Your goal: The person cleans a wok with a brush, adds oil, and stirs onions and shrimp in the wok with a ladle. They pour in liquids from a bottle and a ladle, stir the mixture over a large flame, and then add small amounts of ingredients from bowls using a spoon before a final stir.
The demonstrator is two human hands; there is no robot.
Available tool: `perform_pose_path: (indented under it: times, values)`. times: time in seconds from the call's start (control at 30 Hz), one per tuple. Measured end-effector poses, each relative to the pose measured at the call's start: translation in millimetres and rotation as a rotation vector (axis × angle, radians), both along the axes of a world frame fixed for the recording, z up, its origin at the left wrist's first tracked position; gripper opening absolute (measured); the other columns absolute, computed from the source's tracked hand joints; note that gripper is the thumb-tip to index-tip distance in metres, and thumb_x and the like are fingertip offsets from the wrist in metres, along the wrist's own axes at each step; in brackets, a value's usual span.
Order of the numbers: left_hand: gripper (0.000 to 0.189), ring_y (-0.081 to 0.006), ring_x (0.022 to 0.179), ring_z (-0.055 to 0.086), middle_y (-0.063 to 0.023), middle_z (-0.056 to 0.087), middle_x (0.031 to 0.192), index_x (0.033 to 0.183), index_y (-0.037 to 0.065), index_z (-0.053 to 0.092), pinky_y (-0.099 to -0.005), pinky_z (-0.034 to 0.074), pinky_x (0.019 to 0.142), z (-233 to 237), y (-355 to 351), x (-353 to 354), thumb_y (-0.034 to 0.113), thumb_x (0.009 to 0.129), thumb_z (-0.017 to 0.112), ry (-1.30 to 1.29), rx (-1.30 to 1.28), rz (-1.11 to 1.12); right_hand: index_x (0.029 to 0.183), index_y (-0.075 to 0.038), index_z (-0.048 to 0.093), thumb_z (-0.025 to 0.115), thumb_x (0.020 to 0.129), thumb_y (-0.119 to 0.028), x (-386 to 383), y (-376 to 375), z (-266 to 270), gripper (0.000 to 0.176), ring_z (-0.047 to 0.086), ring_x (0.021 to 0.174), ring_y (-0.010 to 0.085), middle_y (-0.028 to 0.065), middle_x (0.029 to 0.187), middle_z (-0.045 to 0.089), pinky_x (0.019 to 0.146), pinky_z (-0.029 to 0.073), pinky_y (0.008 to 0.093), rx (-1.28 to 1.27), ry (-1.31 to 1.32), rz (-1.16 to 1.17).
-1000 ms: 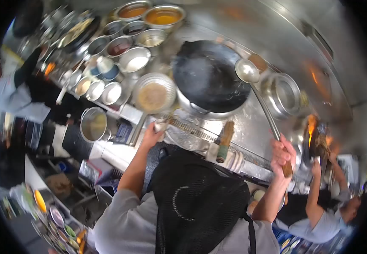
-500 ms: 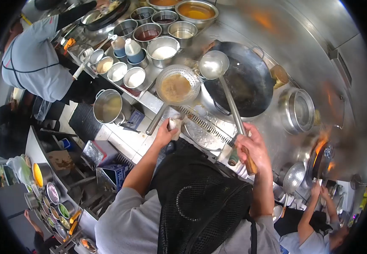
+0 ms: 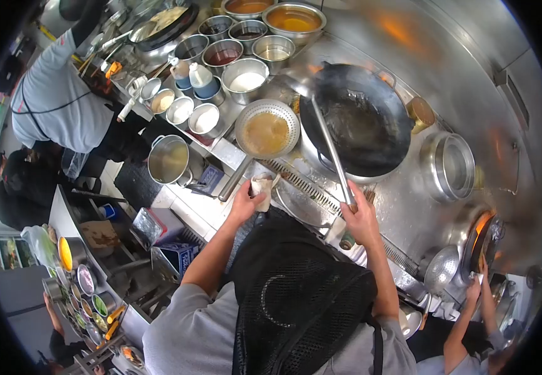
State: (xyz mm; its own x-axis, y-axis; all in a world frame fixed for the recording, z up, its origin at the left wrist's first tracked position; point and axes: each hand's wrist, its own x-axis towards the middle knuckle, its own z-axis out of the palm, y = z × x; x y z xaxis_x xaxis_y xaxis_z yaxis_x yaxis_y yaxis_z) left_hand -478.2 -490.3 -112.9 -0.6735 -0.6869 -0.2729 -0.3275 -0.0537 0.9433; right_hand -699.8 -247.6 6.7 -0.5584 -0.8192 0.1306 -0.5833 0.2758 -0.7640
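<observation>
My right hand (image 3: 359, 219) grips the handle of a long steel ladle (image 3: 330, 150). Its shaft slants up and left across the near rim of a large black wok (image 3: 364, 119), and its bowl end sits at the wok's left rim, too blurred to make out. My left hand (image 3: 244, 203) rests at the counter edge and holds a folded white cloth (image 3: 262, 185). Just beyond it lies the handle of a round perforated strainer (image 3: 266, 130) over brownish liquid.
Several steel bowls of sauces and white powders (image 3: 246, 72) stand behind the strainer. A steel pot (image 3: 168, 159) is at the left and a lidded pot (image 3: 451, 165) right of the wok. One co-worker (image 3: 55, 94) stands left; another (image 3: 471, 312) tends a flaming wok (image 3: 483, 234) at the lower right.
My right hand swung the ladle from the wok's right side to its left rim and came lower and closer. My left hand stayed at the counter edge with the cloth.
</observation>
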Motion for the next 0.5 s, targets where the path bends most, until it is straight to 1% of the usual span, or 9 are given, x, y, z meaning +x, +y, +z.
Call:
perform_pose_path:
  times: [0.07,0.1,0.23,0.27,0.3,0.37,0.4,0.43,0.5]
  values:
    - [0.045,-0.0193,0.098,0.062,-0.0123,0.064,0.110,0.124,-0.001,0.054,-0.0343,0.050,0.085,-11,2,-6,0.014,0.084,0.071,0.081,-0.002,0.036,0.144,-0.009,0.043,0.063,0.089,-0.004,2,12,9,0.059,0.050,0.056,0.0067,0.0033,0.076,0.060,0.052,0.043,0.0257,0.089,-0.229,-0.231]
    - [0.045,-0.0193,0.098,0.062,-0.0123,0.064,0.110,0.124,-0.001,0.054,-0.0343,0.050,0.085,-8,1,-10,0.014,0.084,0.071,0.073,-0.002,0.023,0.146,-0.010,0.042,0.062,0.090,-0.006,-2,19,3,0.059,0.047,0.056,0.0054,0.0009,0.071,0.057,0.051,0.042,0.0256,-0.003,-0.214,-0.276]
    - [0.041,-0.0207,0.093,0.062,-0.0124,0.066,0.102,0.118,-0.002,0.056,-0.0359,0.049,0.082,0,-2,-19,0.015,0.083,0.071,-0.040,-0.105,0.050,0.146,-0.010,0.041,0.060,0.093,-0.008,-33,72,-2,0.057,0.046,0.054,0.0053,-0.0001,0.068,0.054,0.047,0.039,0.0252,-0.059,-0.198,-0.541]
    - [0.042,-0.0210,0.093,0.062,-0.0128,0.065,0.103,0.119,-0.002,0.055,-0.0350,0.049,0.083,-4,-5,-21,0.011,0.082,0.071,-0.069,-0.102,0.050,0.146,-0.009,0.040,0.059,0.094,-0.008,-44,86,-6,0.056,0.046,0.053,0.0055,-0.0007,0.066,0.052,0.045,0.038,0.0248,-0.092,-0.174,-0.653]
    - [0.043,-0.0213,0.094,0.062,-0.0132,0.065,0.104,0.120,-0.002,0.055,-0.0340,0.049,0.084,-10,-8,-22,0.007,0.081,0.071,-0.096,-0.101,0.050,0.146,-0.009,0.040,0.059,0.094,-0.008,-54,100,-8,0.056,0.046,0.053,0.0055,-0.0007,0.066,0.052,0.045,0.038,0.0248,-0.096,-0.171,-0.669]
    - [0.039,-0.0191,0.090,0.061,-0.0104,0.064,0.099,0.115,-0.001,0.056,-0.0341,0.049,0.081,-20,-10,-24,0.007,0.080,0.072,-0.107,-0.118,0.101,0.146,-0.008,0.038,0.058,0.094,-0.009,-71,129,-11,0.056,0.047,0.049,0.0074,-0.0008,0.064,0.050,0.041,0.038,0.0248,-0.177,-0.316,-0.802]
    - [0.038,-0.0183,0.091,0.061,-0.0101,0.064,0.100,0.114,-0.001,0.057,-0.0334,0.049,0.081,-46,-17,-21,0.007,0.080,0.071,-0.111,-0.102,0.136,0.146,-0.007,0.037,0.058,0.094,-0.009,-79,142,-14,0.056,0.046,0.046,0.0083,-0.0012,0.063,0.048,0.039,0.037,0.0249,-0.191,-0.309,-0.855]
    - [0.035,-0.0184,0.092,0.061,-0.0099,0.065,0.102,0.114,0.001,0.057,-0.0334,0.049,0.082,-56,-16,-22,0.006,0.082,0.069,0.077,-0.005,0.168,0.146,-0.007,0.037,0.058,0.094,-0.009,-89,155,-19,0.056,0.046,0.046,0.0083,-0.0012,0.063,0.048,0.039,0.037,0.0249,-0.193,-0.285,-0.912]
    - [0.032,-0.0180,0.094,0.061,-0.0090,0.065,0.103,0.112,0.002,0.057,-0.0333,0.050,0.083,-64,-18,-23,0.002,0.083,0.067,-0.043,-0.059,0.166,0.145,-0.005,0.038,0.059,0.092,-0.010,-115,186,-31,0.057,0.047,0.045,0.0094,-0.0001,0.063,0.049,0.039,0.038,0.0262,-0.172,-0.299,-1.008]
